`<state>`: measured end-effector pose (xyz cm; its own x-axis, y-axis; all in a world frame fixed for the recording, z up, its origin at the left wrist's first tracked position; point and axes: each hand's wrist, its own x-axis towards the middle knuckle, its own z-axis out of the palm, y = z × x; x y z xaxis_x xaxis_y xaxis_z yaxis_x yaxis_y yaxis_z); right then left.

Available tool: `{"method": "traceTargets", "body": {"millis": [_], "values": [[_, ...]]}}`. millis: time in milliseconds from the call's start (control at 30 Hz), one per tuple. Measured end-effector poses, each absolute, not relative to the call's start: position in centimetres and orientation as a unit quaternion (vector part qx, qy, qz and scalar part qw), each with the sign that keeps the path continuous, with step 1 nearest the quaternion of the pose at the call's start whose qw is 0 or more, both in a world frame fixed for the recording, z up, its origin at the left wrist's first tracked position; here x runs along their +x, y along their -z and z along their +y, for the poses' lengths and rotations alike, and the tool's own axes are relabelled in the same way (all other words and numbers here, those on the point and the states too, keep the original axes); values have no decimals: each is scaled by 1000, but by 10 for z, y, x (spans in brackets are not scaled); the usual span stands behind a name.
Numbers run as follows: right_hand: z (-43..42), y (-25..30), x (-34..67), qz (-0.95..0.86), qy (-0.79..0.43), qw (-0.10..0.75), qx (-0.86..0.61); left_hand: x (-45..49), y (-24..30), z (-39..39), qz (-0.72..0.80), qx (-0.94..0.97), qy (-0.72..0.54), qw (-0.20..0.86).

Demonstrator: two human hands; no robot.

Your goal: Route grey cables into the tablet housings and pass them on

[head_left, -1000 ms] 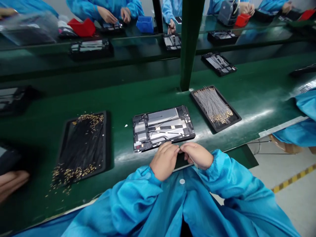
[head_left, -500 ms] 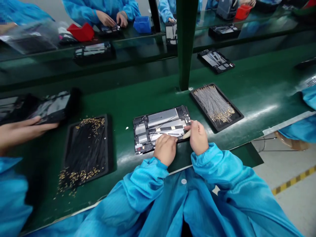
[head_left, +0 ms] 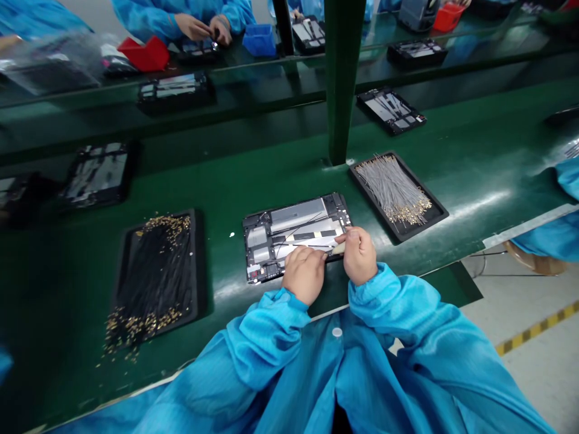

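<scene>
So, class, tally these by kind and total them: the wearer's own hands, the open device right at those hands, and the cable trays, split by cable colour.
Own hands: 2 (left hand, right hand)
Open device at the hands: 1
Black-cable tray: 1
Grey-cable tray: 1
Total: 5

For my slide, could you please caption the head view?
Left hand at the near edge of an opened tablet, right hand holding a pale tool.
</scene>
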<state>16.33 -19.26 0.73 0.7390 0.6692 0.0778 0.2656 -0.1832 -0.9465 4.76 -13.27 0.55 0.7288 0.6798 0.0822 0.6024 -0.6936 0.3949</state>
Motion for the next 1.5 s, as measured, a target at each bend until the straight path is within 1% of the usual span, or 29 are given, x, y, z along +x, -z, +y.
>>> {"method": "traceTargets", "body": {"millis": [200,333,400,500,633,667,733,800,833,900,1033,1100,1133,1233,1300,1333,1367,1433,1500], "values": [[-191,-1,162,-302,-182,572,-741,48,-6,-133,352,914,-120,164],[-193,0,164,-326,-162,561,-744,48,-5,-133,349,915,-134,152],[-193,-5,166,-367,-153,543,-739,48,-4,-133,347,916,-138,148],[-188,-21,168,-483,-150,467,-725,47,-3,-132,340,920,-132,140],[-177,-39,167,-618,-136,297,-715,46,0,-131,348,918,-128,140],[-175,-41,165,-632,-126,268,-716,45,1,-131,352,916,-127,142],[-173,-39,163,-640,-110,243,-720,46,1,-130,357,915,-119,144],[-173,-35,163,-630,-112,254,-725,47,0,-131,358,917,-106,142],[-172,-32,164,-613,-119,274,-732,47,-1,-131,357,918,-99,140],[-170,-28,168,-536,-159,339,-757,49,-5,-132,349,923,-85,138],[-167,-28,187,-274,-264,505,-775,48,-15,-122,317,936,-59,138],[-171,-29,198,-195,-289,560,-752,39,-21,-106,339,932,-48,116],[-176,-28,203,-170,-300,576,-741,31,-24,-96,375,921,-46,96],[-196,-21,214,-117,-340,568,-741,0,-31,-66,567,820,-76,37],[-209,-15,218,-95,-348,535,-764,-23,-30,-55,675,727,-116,55],[-215,-13,219,-92,-353,512,-777,-33,-28,-55,700,700,-117,87],[-219,-11,219,-96,-361,486,-790,-41,-25,-57,703,691,-104,131],[-223,-12,218,-129,-389,420,-810,-52,-18,-66,664,711,-56,224],[-224,-17,216,-174,-411,358,-820,-55,-10,-77,620,736,-35,271]]}}
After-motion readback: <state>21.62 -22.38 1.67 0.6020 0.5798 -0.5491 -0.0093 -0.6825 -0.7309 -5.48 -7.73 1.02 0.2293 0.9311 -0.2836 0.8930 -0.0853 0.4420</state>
